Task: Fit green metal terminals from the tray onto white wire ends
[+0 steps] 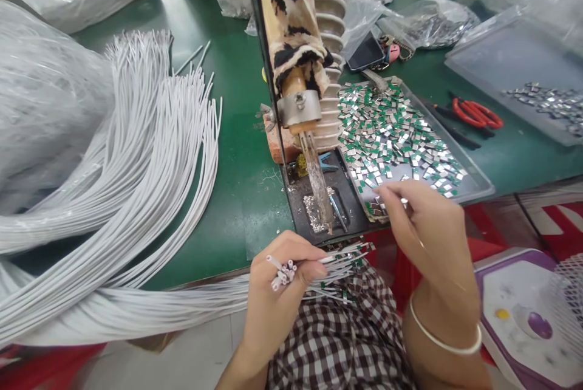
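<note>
My left hand (277, 293) is closed round a bunch of thin white cables (339, 265) at the table's front edge. Several hollow white ends (283, 273) stick out of the fist. On its other side, small green boards show at some cable tips, above the checked cloth on my lap. My right hand (426, 226) is over the near edge of a clear tray (473, 191) of small green-and-silver circuit boards (401, 135). Its thumb and forefinger are pinched together; whatever is between them is too small to make out.
A soldering iron (316, 177) with a cloth-wrapped handle hangs tip-down over a black tray (307, 229), beside a ribbed hose (327, 31). Long white cables (150, 195) cover the table's left. Red-handled pliers (477, 113) and a plastic bin (514, 62) lie right. A purple-and-white fan (514, 311) stands lower right.
</note>
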The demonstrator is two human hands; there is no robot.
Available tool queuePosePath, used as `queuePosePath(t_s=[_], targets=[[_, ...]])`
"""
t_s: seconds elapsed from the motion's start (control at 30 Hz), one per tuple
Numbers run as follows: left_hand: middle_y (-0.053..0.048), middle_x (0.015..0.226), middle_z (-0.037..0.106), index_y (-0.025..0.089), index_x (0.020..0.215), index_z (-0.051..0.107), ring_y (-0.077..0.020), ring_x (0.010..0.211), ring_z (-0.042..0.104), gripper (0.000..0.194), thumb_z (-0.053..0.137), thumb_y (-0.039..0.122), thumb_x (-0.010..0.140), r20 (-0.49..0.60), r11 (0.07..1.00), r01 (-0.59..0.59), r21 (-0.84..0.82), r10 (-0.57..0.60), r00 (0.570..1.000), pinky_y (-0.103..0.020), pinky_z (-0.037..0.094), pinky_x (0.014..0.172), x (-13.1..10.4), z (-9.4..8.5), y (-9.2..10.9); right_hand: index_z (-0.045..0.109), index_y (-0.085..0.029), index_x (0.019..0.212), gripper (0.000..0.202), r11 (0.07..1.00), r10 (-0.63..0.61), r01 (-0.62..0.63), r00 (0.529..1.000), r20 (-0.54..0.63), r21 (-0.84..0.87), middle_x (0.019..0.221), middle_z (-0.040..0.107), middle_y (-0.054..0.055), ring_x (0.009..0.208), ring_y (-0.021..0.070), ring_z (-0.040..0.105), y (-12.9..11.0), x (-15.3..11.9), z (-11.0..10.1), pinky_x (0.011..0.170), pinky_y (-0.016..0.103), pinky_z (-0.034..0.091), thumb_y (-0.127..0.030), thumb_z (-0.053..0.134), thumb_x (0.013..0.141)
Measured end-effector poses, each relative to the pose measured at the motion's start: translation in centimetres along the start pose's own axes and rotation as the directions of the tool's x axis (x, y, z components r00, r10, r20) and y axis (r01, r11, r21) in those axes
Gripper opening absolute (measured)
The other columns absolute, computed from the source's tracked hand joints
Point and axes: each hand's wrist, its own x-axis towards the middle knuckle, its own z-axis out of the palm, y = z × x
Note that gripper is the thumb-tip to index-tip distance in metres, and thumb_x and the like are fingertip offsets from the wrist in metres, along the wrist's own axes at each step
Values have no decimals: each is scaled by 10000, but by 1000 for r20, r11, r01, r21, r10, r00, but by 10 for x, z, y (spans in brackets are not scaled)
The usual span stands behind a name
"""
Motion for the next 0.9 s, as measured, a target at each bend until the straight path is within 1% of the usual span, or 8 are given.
queuePosePath(t_s=[0.07, 0.13, 0.33, 0.47, 0.53, 0.63, 0.73, 0.9], targets=[[-1, 816, 662, 249, 872, 755, -136, 752, 606, 58, 704, 221, 871, 19, 1000, 4, 4, -4, 1000, -225, 447, 654, 0, 2, -2, 653, -185, 807, 139, 969, 5, 5, 999, 37, -246, 781, 666, 64, 773, 228, 568, 15, 14, 7, 619, 321, 374, -261, 575, 894], [-6, 895, 665, 256, 902, 749, -138, 820, 614, 83, 697, 199, 873, 28, 999, 12, 38, -13, 1000, -220, 454, 694, 1, 5, -5, 637, -181, 749, 150, 943, 20, 24, 992, 128, -332, 765, 641, 77, 786, 248, 558, 23, 24, 12, 601, 322, 353, -218, 570, 878], [4, 957, 725, 229, 836, 675, -136, 909, 646, 136, 604, 149, 921, -65, 994, 97, 44, -94, 993, -226, 453, 809, 3, 8, -7, 610, -164, 771, 123, 965, -45, 87, 984, 171, -246, 722, 614, 61, 721, 226, 570, 21, 22, 11, 582, 319, 384, -125, 539, 864], [-20, 906, 749, 201, 786, 665, -155, 850, 667, 158, 585, 178, 921, -27, 988, 151, -39, -152, 988, -251, 476, 784, 6, 8, -2, 625, -190, 895, 109, 991, -119, 112, 988, 103, 71, 787, 661, 13, 686, 134, 605, 1, 5, 3, 630, 255, 475, -142, 529, 915], [-30, 880, 753, 189, 759, 666, -160, 798, 668, 165, 592, 178, 907, -21, 984, 165, -66, -167, 986, -258, 483, 745, 8, 9, 0, 606, -218, 841, 80, 953, 9, -13, 1000, 15, 304, 677, 625, -47, 544, 77, 552, -15, -6, 0, 531, 189, 455, -165, 599, 899], [-35, 860, 756, 180, 745, 679, -158, 757, 664, 154, 612, 163, 883, -43, 985, 156, -69, -159, 986, -253, 477, 705, 9, 11, 2, 617, -233, 779, 125, 836, 108, -115, 993, 46, 536, 618, 626, -80, 486, 49, 563, -35, -21, 1, 477, 139, 464, -148, 666, 857], [-43, 887, 765, 176, 749, 693, -164, 787, 679, 157, 612, 155, 882, -53, 988, 134, -72, -138, 989, -251, 477, 715, 11, 12, 2, 665, -249, 827, 129, 759, 104, -139, 990, 92, 636, 688, 696, -76, 569, 53, 662, -45, -30, 6, 552, 115, 536, -121, 685, 836], [-57, 905, 777, 171, 745, 706, -186, 840, 706, 172, 607, 142, 883, -60, 987, 127, -93, -133, 989, -267, 503, 765, 11, 11, 4, 680, -255, 883, 147, 757, 115, -111, 993, 35, 644, 756, 730, -74, 605, 34, 690, -45, -36, 15, 605, 79, 560, -117, 691, 832]])
